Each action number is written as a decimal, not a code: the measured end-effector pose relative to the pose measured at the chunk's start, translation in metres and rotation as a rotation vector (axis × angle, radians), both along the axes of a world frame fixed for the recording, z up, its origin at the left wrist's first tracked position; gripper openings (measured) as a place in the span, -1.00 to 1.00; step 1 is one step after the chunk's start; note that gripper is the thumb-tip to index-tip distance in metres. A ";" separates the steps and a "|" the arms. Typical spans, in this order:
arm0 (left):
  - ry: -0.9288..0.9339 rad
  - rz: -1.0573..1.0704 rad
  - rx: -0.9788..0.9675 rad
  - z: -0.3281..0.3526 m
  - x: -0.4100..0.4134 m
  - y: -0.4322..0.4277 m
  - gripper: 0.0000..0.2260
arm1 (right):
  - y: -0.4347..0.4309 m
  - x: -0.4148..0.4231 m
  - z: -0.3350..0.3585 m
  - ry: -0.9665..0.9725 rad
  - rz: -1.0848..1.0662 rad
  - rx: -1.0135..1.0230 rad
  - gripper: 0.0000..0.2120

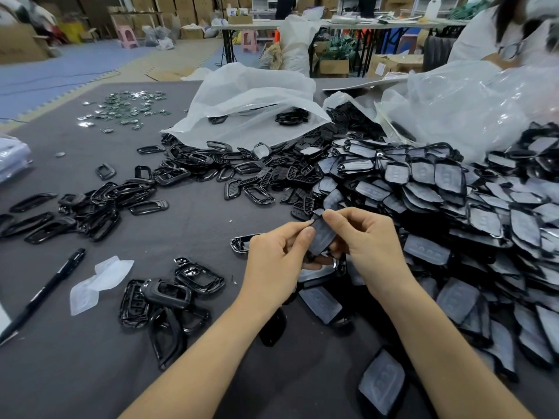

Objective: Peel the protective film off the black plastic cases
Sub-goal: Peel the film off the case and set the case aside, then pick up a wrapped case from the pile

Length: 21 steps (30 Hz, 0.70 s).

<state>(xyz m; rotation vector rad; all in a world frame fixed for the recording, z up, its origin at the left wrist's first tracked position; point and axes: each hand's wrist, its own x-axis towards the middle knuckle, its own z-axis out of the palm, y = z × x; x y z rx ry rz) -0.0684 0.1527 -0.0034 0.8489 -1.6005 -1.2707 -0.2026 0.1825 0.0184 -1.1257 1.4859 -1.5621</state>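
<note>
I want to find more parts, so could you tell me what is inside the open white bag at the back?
Inside the white bag, a few black cases show at its mouth. The bag's folds hide anything deeper.

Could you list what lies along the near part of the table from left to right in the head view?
Black pen → peeled film pieces → small cluster of peeled black cases → left hand → right hand → pile of film-covered cases.
</note>
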 end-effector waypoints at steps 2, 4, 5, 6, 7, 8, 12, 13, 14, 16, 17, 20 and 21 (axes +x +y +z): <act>0.006 -0.001 0.004 0.000 0.000 -0.001 -0.80 | 0.000 0.000 0.001 -0.023 -0.010 0.001 -0.73; -0.008 0.020 -0.011 0.000 0.002 -0.002 -0.81 | 0.001 0.000 0.003 -0.075 0.003 -0.017 -0.71; -0.024 0.041 -0.026 -0.001 0.002 -0.004 -0.82 | 0.003 -0.001 0.004 -0.059 0.013 -0.028 -0.74; -0.047 0.062 -0.045 -0.002 0.003 -0.005 -0.83 | 0.004 -0.001 0.005 0.003 0.015 -0.038 -0.82; -0.065 0.079 -0.060 -0.002 0.003 -0.006 -0.83 | 0.005 -0.001 0.007 0.081 0.013 -0.043 -0.91; -0.078 0.088 -0.071 -0.002 0.004 -0.007 -0.84 | 0.005 -0.001 0.008 0.144 0.006 -0.045 -0.94; -0.028 -0.014 -0.008 0.003 0.003 -0.003 -0.80 | 0.010 -0.006 0.012 0.248 -0.091 -0.045 -0.86; 0.011 -0.044 0.033 0.004 0.003 -0.001 -0.79 | 0.013 -0.013 0.015 0.273 -0.145 -0.051 -0.87; 0.045 -0.059 0.066 0.005 0.003 0.000 -0.78 | 0.016 -0.024 0.019 0.316 -0.208 -0.055 -0.90; 0.075 -0.060 0.091 0.004 0.003 0.000 -0.78 | 0.024 -0.056 0.034 0.451 -0.343 -0.046 -0.94; 0.080 -0.057 0.087 0.004 0.002 0.000 -0.78 | 0.027 -0.075 0.044 0.505 -0.414 -0.040 -0.92; 0.091 -0.052 0.079 0.002 0.001 -0.001 -0.78 | 0.032 -0.132 0.073 0.659 -0.613 0.029 -0.86; 0.095 -0.056 0.080 0.002 0.001 -0.001 -0.78 | 0.033 -0.148 0.079 0.722 -0.647 0.089 -0.83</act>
